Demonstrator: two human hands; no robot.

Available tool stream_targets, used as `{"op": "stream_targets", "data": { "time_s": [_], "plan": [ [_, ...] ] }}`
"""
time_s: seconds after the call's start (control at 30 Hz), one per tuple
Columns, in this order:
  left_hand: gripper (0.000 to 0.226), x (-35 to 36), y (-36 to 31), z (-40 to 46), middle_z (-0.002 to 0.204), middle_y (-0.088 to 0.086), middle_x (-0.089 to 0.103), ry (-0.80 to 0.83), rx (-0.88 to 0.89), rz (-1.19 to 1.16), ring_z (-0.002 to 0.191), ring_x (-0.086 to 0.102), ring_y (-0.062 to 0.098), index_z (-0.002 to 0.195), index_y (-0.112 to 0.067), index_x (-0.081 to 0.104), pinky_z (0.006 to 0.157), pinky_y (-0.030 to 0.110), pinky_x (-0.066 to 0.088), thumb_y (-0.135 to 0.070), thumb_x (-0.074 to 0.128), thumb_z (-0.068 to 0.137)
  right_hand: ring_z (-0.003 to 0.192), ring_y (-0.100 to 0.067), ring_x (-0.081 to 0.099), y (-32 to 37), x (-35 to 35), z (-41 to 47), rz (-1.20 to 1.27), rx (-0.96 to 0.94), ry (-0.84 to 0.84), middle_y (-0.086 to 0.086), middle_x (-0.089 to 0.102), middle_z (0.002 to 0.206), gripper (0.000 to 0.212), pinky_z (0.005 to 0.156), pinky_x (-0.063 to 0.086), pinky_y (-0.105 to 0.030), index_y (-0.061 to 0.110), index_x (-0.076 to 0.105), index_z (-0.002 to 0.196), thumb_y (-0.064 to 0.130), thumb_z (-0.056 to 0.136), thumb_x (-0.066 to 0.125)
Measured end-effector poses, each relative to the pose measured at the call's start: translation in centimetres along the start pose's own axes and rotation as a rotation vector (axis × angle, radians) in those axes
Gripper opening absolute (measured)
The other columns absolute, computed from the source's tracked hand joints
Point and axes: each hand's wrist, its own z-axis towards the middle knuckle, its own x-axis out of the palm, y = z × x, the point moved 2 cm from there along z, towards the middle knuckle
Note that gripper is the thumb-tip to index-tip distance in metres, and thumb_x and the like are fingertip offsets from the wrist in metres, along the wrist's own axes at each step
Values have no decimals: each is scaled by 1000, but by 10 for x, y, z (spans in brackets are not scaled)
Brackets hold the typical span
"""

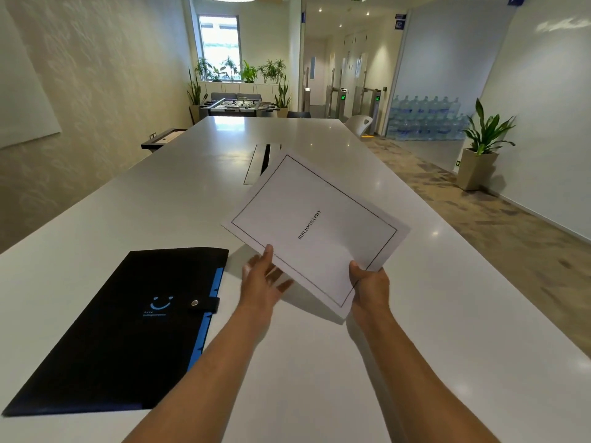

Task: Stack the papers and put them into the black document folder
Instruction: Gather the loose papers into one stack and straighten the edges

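A stack of white papers [315, 225], its top sheet bordered and printed "BIBLIOGRAPHY", is held tilted above the white table [319, 378]. My right hand [369, 284] grips its near right corner, thumb on top. My left hand [260, 279] holds the near left edge, thumb on the sheet and fingers spread underneath. The black document folder [121, 334] lies flat and snapped shut on the table to the left of my left hand, with blue tabs along its right edge.
A cable slot [260, 163] is set into the table beyond the papers. A potted plant [479, 148] and stacked water bottles [425, 119] stand off to the right. A foosball table [236, 107] is past the far end.
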Motion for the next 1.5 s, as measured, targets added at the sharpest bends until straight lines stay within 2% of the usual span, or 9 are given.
{"op": "stream_targets", "data": {
  "time_s": [0.17,0.4,0.57,0.7,0.8,0.93,1.23,1.37,1.5],
  "plan": [
    [74,21,5,2,135,4,57,-169,129,-21,123,55,27,143,-29,38,101,54,45,-36,75,80,103,-30,68,-35,12,-25,138,172,50,-5,73,112,45,91,53,-53,21,58,127,0,87,59],
    [54,14,-31,2,128,2,60,-185,368,228,117,58,21,138,-22,43,100,47,48,-14,66,90,89,-26,67,-6,1,-22,91,73,214,-6,69,93,33,79,53,-39,16,67,107,-2,80,63],
    [40,3,-53,5,117,3,66,-81,346,299,107,65,21,127,-18,53,94,46,53,-6,63,90,82,-14,66,40,-19,-2,-297,30,412,0,69,94,39,77,49,-35,23,65,115,21,76,67],
    [41,10,-60,-7,117,0,64,63,474,558,107,63,17,129,-19,50,78,25,54,-13,64,91,71,-11,62,66,-4,1,-575,-52,560,-1,63,86,43,67,47,-28,19,59,122,20,81,71],
    [47,26,-63,-14,125,2,60,163,582,674,111,60,16,135,-19,46,85,25,52,-20,63,92,96,-17,69,79,20,0,-579,-279,463,2,70,105,33,82,56,-32,20,59,112,0,87,63],
    [43,38,-70,-23,122,-2,61,138,659,638,108,60,9,133,-17,48,85,15,50,-20,62,92,101,-16,66,84,34,-6,-518,-463,378,5,68,106,35,88,54,-32,28,58,106,-3,88,60],
    [34,25,-31,-36,114,-5,54,-73,721,620,102,56,6,126,-21,39,79,11,48,-17,55,96,102,-13,63,34,16,-18,-535,-391,281,8,63,107,28,92,54,-39,31,51,105,6,94,56],
    [35,29,-38,-39,106,-5,56,-131,732,654,90,59,-1,128,-8,40,75,7,50,-13,54,97,99,-19,64,38,18,-20,-600,-436,234,2,62,106,23,85,56,-35,21,51,112,7,93,55],
    [40,34,-41,-36,123,2,51,-145,576,763,102,47,8,135,-11,37,77,9,41,-15,52,98,75,-12,61,50,15,-16,-738,-368,146,2,64,90,20,62,51,-21,8,58,103,1,85,53]
  ]
}}
